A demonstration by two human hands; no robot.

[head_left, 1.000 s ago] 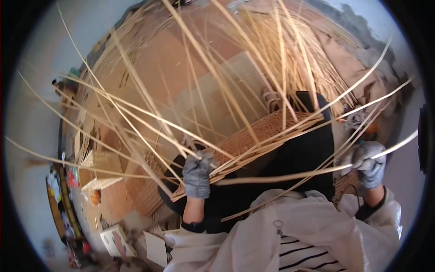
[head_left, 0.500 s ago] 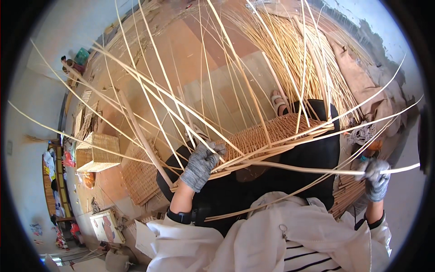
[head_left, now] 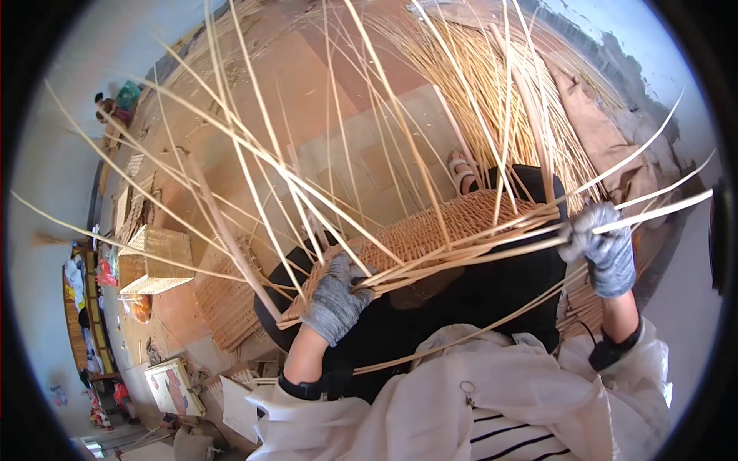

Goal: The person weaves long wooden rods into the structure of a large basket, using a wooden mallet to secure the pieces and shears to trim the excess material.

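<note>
Left hand clamped on weave, right hand on rod; too sharp a bend could crack it.

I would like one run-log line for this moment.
left hand: gloved, at edge of woven panel | right hand: gloved, gripping pale rod | black cloth: beneath panel | rod bundle: on floor
</note>
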